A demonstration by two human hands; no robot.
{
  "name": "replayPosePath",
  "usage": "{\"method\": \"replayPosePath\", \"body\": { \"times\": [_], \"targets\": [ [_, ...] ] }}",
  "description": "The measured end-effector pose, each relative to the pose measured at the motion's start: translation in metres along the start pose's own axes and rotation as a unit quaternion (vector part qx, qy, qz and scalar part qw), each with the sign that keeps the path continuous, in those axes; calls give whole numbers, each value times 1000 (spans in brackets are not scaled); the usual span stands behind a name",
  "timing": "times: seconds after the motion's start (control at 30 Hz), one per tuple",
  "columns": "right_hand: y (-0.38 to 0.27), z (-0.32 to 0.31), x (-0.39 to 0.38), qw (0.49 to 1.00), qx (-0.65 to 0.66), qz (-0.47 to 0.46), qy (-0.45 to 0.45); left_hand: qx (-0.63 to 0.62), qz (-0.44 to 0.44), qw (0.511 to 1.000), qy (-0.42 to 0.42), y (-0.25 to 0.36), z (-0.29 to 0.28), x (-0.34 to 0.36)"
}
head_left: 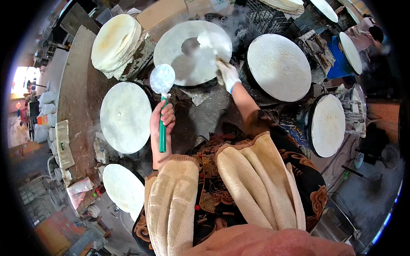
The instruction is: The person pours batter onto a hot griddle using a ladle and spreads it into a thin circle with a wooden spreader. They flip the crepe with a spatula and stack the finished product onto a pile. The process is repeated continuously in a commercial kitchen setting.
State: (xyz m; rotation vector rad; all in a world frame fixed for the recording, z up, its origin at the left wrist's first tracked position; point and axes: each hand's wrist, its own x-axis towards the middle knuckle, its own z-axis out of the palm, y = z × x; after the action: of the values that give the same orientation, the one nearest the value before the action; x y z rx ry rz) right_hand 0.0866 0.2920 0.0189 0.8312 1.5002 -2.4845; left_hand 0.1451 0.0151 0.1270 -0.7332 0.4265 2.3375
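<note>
While the left hand (168,116) tightly clasps a ladle (162,79), the right hand (228,73), hold unclear, probably spreads batter (210,41) across the top-centre griddle (190,46); evening it likely needs light sweeps.

Left grip (164,116) holds ladle (162,78); gloved right grip (228,75) at griddle (190,47) edge.

Bright light was admitted through an opening (25,82) at the far left. A long brown counter (79,106), its surface scuffed, was curved by the lens along that side. At the right, a grey floor (363,209) was edged by a bluish-white strip (387,219), and a reddish-brown panel (384,116) was partly shadowed.
</note>
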Motion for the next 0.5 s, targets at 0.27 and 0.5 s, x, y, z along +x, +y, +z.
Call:
{"method": "replayPosePath", "body": {
  "times": [0.27,0.5],
  "targets": [
    [48,-12,-28,995,-81,-65,8,79,-45,996,-25,0,-11,14],
    [-16,-52,15,991,-108,-1,77,132,-83,986,-55,3,-19,22]
  ]
}}
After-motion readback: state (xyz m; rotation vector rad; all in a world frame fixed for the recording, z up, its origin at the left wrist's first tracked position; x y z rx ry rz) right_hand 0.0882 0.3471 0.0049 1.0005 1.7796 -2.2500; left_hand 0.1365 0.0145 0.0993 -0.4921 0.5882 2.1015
